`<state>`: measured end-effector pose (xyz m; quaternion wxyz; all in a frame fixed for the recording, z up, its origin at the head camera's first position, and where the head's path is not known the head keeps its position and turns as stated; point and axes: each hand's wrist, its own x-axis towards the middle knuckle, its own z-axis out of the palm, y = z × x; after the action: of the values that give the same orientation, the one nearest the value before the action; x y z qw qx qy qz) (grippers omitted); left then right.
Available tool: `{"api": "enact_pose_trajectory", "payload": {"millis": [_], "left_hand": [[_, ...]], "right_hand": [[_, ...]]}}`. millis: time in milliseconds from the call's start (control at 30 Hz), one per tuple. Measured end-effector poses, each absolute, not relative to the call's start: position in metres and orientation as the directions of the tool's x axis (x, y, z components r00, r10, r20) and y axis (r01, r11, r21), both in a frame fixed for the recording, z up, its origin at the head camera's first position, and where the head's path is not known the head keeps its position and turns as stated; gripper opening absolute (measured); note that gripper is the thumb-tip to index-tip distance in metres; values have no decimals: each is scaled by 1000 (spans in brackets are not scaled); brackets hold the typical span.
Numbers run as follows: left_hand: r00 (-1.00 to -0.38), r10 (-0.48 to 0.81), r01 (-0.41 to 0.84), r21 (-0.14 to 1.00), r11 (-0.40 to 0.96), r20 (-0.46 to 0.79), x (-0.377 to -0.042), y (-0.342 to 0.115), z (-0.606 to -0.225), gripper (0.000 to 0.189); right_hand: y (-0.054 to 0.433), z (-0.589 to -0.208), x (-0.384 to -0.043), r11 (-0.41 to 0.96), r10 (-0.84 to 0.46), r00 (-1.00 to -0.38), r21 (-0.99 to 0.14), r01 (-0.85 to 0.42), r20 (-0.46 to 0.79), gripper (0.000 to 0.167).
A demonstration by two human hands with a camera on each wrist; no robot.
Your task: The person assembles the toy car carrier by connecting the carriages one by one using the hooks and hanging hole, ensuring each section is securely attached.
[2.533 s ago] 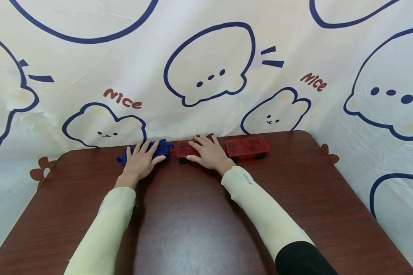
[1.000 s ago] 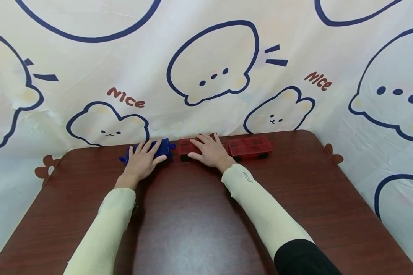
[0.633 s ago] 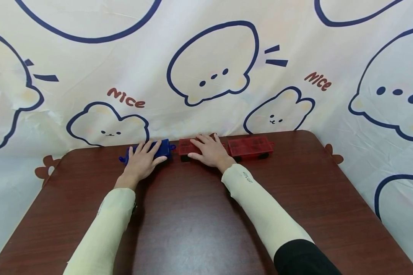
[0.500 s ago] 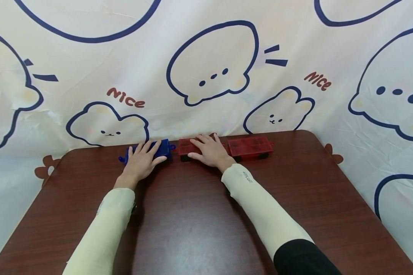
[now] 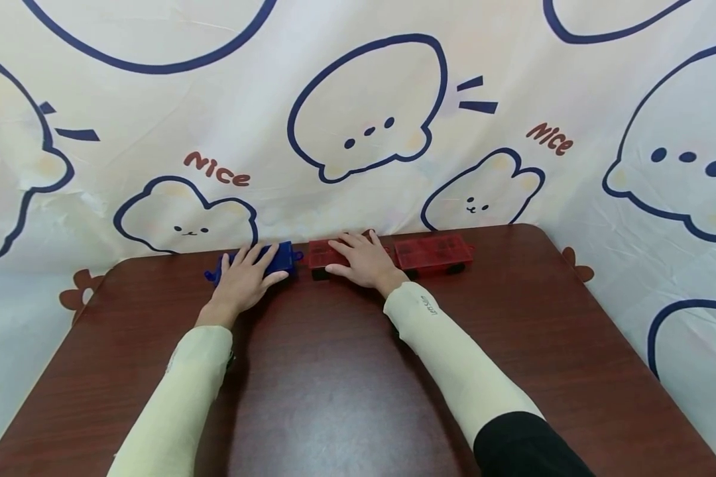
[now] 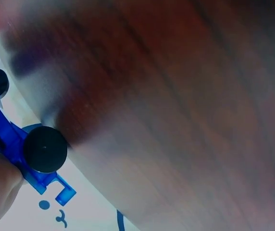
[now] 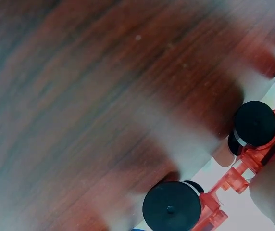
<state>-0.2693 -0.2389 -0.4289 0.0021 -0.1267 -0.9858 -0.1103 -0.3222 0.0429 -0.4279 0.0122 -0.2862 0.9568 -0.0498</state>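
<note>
A blue toy train car (image 5: 285,256) and two see-through red toy cars stand in a row along the table's far edge. My left hand (image 5: 238,285) rests on the blue car with its fingers spread, covering much of it. On the middle red car (image 5: 319,256) lies my right hand (image 5: 365,262), fingers also spread. The other red car (image 5: 433,253) stands just right of that hand. Blue and middle red cars meet end to end at their couplings; whether these are hooked cannot be told. The left wrist view shows a black wheel (image 6: 45,149) and a blue hook (image 6: 66,195).
The dark brown wooden table (image 5: 328,377) has rounded far corners. A pale cloth (image 5: 358,205) with cartoon drawings hangs right behind the cars and along both sides. Black wheels (image 7: 172,207) under the red cars show in the right wrist view.
The head view has shifted slightly since the oldest frame. Both hands stay on the same cars, and the row shows no clear movement.
</note>
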Motion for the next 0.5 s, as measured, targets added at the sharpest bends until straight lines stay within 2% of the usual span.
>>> {"api": "enact_pose_trajectory", "payload": {"millis": [500], "left_hand": [[-964,266,264,172,949,13,-269,-241,-429,81]], "right_hand": [[43,-428,-324,827,-557,-831,-90,-555,3,73]]}}
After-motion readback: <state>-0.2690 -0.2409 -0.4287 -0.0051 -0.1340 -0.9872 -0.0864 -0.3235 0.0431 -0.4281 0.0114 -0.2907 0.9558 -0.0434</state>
